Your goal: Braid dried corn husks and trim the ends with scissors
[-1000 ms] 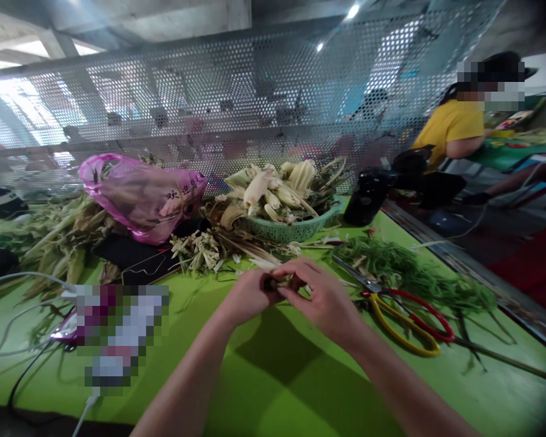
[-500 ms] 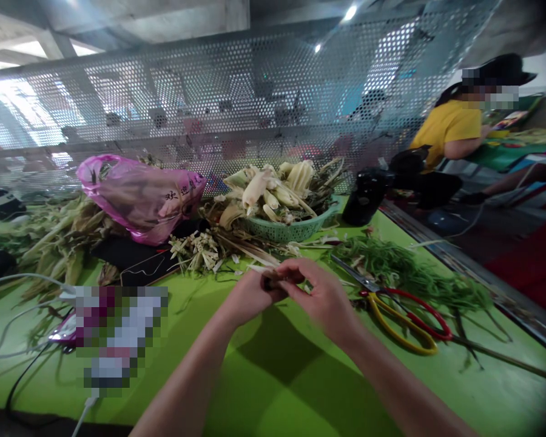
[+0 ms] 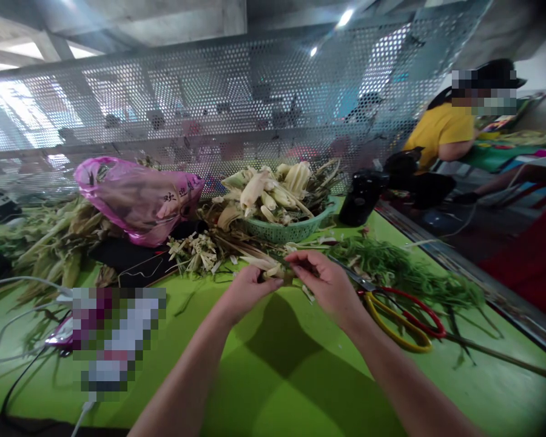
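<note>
Between thumb and fingers, my left hand [image 3: 250, 290] grips a pale corn husk bundle [image 3: 266, 264] with its loose ends pointing left and away. Just right of it, my right hand [image 3: 325, 282] is closed in a pinch near the husk's right end; what its fingertips hold is too small to make out. Both hands are slightly above the green table [image 3: 273, 388]. Beyond them stands a green plastic basket [image 3: 286, 230] heaped with dried corn husks [image 3: 257, 191]. Red-and-yellow-handled scissors [image 3: 395, 312] lie right of my right hand, blades partly behind it.
Green shredded strands [image 3: 404, 270] spread on the right, below a black bottle [image 3: 363, 197]. Cut husk pieces [image 3: 195, 252], a pink plastic bag [image 3: 139, 197] and a husk pile [image 3: 54, 243] are on the left, with cables [image 3: 9, 321] nearer. A person in yellow [image 3: 441, 130] sits beyond.
My hands have moved apart a little, with the right shifting rightward. More of the husk bundle shows in my left hand. The whole view has shifted slightly.
</note>
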Action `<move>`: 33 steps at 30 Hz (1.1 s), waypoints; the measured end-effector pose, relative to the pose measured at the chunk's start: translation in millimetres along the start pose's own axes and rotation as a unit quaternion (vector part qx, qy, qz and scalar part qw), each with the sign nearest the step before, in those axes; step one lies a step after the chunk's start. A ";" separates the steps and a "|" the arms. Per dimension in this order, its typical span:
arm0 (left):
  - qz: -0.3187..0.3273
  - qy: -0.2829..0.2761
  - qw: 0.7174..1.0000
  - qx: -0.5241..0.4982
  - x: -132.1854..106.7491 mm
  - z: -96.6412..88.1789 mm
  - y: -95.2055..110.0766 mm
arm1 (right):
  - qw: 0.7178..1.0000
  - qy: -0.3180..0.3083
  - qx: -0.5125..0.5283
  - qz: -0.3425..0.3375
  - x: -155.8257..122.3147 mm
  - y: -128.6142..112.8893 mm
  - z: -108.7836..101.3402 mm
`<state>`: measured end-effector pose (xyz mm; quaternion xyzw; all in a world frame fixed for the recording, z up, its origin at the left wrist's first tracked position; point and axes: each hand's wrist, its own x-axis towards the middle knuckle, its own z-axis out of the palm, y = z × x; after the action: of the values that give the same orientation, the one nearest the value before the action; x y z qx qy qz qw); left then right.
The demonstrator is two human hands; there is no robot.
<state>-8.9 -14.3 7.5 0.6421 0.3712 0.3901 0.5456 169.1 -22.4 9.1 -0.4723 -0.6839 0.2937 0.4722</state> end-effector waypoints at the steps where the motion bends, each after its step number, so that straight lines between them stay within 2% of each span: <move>1: -0.004 0.005 1.000 0.001 -0.2 -0.4 0.2 | 1.000 0.018 -0.009 -0.005 0.0 0.4 -0.2; 4: -0.007 -0.004 1.000 0.019 -0.3 -2.2 -0.4 | 0.996 0.060 -0.050 -0.038 -0.2 -0.8 -2.6; 7: 0.013 -0.025 0.999 0.032 0.4 -2.5 -2.0 | 0.991 0.074 -0.092 -0.063 -1.3 -4.3 -6.2; 10: 0.039 -0.039 0.997 0.059 1.3 0.4 -3.5 | 0.987 0.052 -0.126 -0.087 -3.5 -9.3 -7.7; 13: 0.046 -0.033 0.991 0.124 0.9 4.6 -6.4 | 0.984 -0.001 -0.140 -0.112 -5.7 -14.3 -4.8; 15: 0.039 -0.034 0.985 0.163 0.1 7.0 -9.7 | 0.983 -0.026 -0.144 -0.109 -6.5 -16.1 -1.6; 17: 0.026 -0.050 0.981 0.183 -0.9 9.2 -13.6 | 0.984 -0.026 -0.147 -0.092 -6.6 -16.0 0.9; 21: 0.016 -0.093 0.986 0.137 -3.0 15.7 -19.5 | 0.993 -0.008 -0.098 -0.058 -6.0 -12.4 2.3; 26: -0.031 -0.149 0.985 0.075 -5.5 24.7 -17.7 | 0.997 0.058 -0.030 -0.053 -5.9 -13.3 0.3; 28: -0.054 -0.131 0.990 0.028 -4.8 24.7 -14.6 | 0.994 0.085 -0.038 -0.064 -5.4 -16.2 -3.1; 31: -0.066 -0.040 0.997 -0.018 -2.5 19.8 -9.5 | 0.982 0.159 -0.066 -0.078 -4.0 -18.2 -9.8; 33: -0.057 0.015 0.998 -0.036 -1.5 15.4 -6.8 | 0.982 0.168 -0.066 -0.061 -3.0 -15.7 -12.6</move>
<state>4.0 -21.1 -1.0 0.5943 0.4011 0.3811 0.5837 175.2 -31.7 26.1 -0.5029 -0.6400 0.1351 0.5650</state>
